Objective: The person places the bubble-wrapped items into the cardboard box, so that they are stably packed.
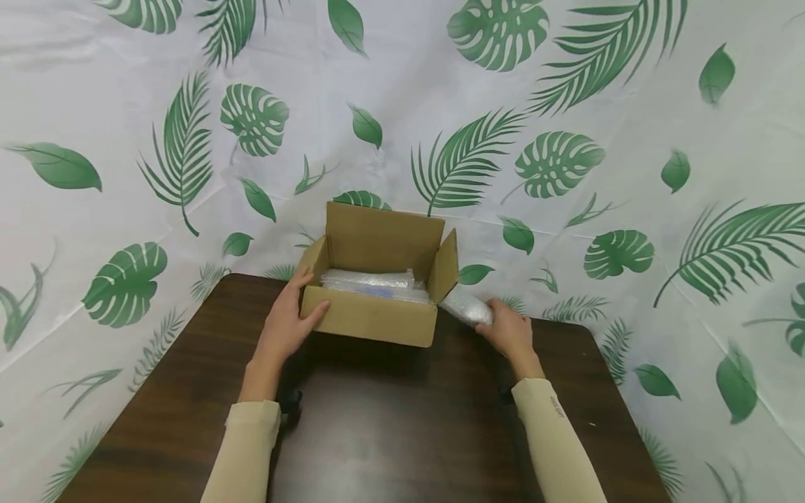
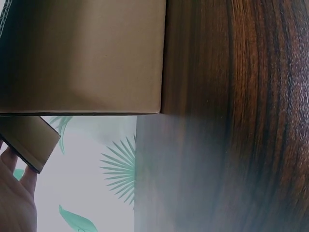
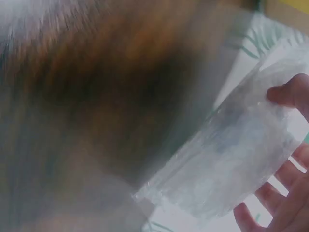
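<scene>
An open cardboard box (image 1: 371, 318) stands at the back of the table, flaps raised at the back and sides. My left hand (image 1: 286, 325) grips its left front corner, thumb over the front panel. Up close in the left wrist view, the fingers (image 2: 28, 181) lie against a flap (image 2: 34, 140). To the right of the box, my right hand (image 1: 508, 328) holds a bubble-wrapped package (image 1: 465, 307). The right wrist view shows this clear-wrapped package (image 3: 227, 154) between thumb and spread fingers. Inside the box lie more bubble-wrapped packages (image 1: 367, 279), one with a bluish patch.
The dark wooden table (image 1: 390, 419) reaches from the box toward me. Right behind it hangs a white cloth (image 1: 390, 105) printed with green leaves. The table's right edge runs a short way beyond my right hand.
</scene>
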Action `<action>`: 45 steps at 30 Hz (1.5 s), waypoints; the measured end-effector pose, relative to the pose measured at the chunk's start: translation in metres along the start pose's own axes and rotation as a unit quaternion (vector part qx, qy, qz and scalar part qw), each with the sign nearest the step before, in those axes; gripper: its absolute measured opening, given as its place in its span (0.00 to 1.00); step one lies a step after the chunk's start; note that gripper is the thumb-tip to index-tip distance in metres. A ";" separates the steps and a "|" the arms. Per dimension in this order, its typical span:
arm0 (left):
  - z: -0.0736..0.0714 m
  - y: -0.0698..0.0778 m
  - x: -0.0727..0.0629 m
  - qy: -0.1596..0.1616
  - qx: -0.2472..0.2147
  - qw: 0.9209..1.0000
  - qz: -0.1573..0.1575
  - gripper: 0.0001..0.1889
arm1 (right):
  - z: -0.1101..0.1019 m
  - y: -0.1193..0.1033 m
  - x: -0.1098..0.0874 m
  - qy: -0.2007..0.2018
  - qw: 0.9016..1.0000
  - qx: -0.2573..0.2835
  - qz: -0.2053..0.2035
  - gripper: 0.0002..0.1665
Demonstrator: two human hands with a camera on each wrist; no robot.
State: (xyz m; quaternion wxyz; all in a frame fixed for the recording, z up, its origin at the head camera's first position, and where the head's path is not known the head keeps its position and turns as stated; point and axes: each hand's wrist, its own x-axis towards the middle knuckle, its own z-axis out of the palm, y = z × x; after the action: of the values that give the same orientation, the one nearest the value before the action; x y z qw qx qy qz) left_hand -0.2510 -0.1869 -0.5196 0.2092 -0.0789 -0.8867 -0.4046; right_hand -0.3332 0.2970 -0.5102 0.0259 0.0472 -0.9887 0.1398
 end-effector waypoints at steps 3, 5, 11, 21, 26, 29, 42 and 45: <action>-0.001 -0.002 -0.002 0.005 -0.002 1.000 0.000 0.40 | -0.017 0.000 -0.004 0.006 1.000 0.020 0.003 0.36; -0.002 -0.003 -0.003 0.008 -0.001 1.000 0.001 0.40 | -0.030 0.000 -0.006 0.013 0.999 0.034 0.005 0.37; 0.002 -0.007 -0.006 0.028 0.007 1.000 0.010 0.39 | -0.073 -0.008 -0.007 0.056 0.995 0.080 -0.016 0.37; 0.016 -0.007 -0.006 0.044 -0.036 0.998 -0.008 0.38 | -0.137 -0.037 -0.007 0.133 0.987 0.081 -0.048 0.34; 0.024 -0.011 -0.004 0.075 -0.031 0.996 0.027 0.37 | -0.164 -0.067 -0.005 0.140 0.985 0.068 -0.080 0.35; 0.029 -0.013 -0.004 0.087 -0.034 0.995 0.043 0.37 | -0.176 -0.093 -0.001 0.141 0.984 0.052 -0.100 0.35; 0.027 -0.013 0.001 0.079 -0.009 0.995 0.053 0.38 | -0.181 -0.225 0.042 0.065 0.976 -0.114 -0.175 0.36; 0.027 -0.014 0.001 0.075 -0.009 0.996 0.048 0.38 | -0.168 -0.251 0.054 0.064 0.967 -0.158 -0.189 0.33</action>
State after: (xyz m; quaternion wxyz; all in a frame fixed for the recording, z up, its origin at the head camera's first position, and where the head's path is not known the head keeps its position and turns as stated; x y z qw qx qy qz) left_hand -0.2643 -0.1755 -0.5446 0.2932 -0.0930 -0.8600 -0.4071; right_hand -0.3550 0.0993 -0.2772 0.1220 0.2199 -0.9676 -0.0230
